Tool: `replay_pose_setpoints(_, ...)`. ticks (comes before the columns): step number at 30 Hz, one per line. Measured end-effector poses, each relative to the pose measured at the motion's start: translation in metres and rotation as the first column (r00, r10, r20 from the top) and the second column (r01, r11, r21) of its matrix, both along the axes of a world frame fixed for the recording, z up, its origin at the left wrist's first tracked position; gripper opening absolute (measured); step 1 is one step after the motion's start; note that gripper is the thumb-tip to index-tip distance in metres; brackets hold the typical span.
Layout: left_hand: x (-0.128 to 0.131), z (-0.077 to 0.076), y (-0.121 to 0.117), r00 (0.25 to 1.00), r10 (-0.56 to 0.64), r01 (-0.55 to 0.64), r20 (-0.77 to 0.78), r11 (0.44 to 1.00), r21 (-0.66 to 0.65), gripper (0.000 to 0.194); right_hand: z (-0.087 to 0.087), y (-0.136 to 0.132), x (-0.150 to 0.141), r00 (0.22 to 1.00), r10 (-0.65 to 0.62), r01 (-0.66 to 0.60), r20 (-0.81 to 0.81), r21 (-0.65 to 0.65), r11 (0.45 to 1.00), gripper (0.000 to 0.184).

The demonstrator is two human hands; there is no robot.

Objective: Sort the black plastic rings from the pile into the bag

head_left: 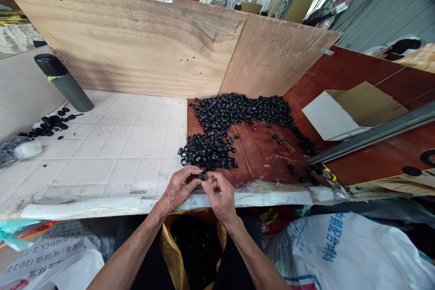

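Between the fingertips of both hands, just over the table's front edge, is a small black ring-shaped part. My left hand pinches it from the left between thumb and fingers. From the other side my right hand meets it, fingers curled and closed at its edge. Right beyond the fingertips lies a pile of similar black rings, which runs back into a larger heap along the wooden board. Below the hands, an open yellow sack with a dark inside stands between the knees.
A grey bottle with a black cap stands at the left, near some loose black pieces and a plastic bag. A wooden board closes the back. At right are a white box, a metal bar and a white sack.
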State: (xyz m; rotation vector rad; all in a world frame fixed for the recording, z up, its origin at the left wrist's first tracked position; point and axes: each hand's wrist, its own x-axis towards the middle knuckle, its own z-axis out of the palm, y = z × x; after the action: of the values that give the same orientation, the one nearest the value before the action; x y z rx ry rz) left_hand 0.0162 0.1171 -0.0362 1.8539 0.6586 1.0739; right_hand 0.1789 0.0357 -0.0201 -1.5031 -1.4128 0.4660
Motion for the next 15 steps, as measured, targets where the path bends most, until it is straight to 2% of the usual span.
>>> replay_pose_setpoints(3,0.000,0.003,0.000,1.000,-0.015,0.015,0.006,1.000,-0.016,0.021,0.000,-0.001,0.001,0.999,0.046,-0.046,-0.014,-0.020,0.999,0.023)
replay_pose_setpoints(5,-0.001,0.006,-0.001,0.999,-0.050,0.050,0.014,0.998,-0.032,0.018,-0.004,-0.003,0.001,0.999,0.015,-0.016,-0.034,-0.027,1.000,0.022)
replay_pose_setpoints(7,-0.002,0.010,-0.003,0.995,-0.093,0.094,0.021,0.994,-0.057,0.015,-0.008,-0.007,-0.001,0.993,-0.007,0.004,-0.119,-0.024,1.000,0.016)
replay_pose_setpoints(10,-0.004,0.011,-0.012,0.994,-0.111,0.112,0.016,0.990,-0.085,0.015,-0.011,-0.014,-0.004,0.967,0.040,-0.064,-0.252,-0.086,0.994,0.017)
replay_pose_setpoints(13,-0.007,0.009,-0.024,0.997,-0.079,0.079,0.005,0.992,-0.100,0.019,-0.007,-0.024,-0.006,0.944,0.029,-0.080,-0.328,-0.142,0.987,0.017)
replay_pose_setpoints(15,-0.008,0.009,-0.032,0.996,-0.088,0.087,-0.005,0.988,-0.129,0.019,-0.002,-0.031,-0.007,0.953,0.019,-0.058,-0.304,-0.120,0.991,0.020)
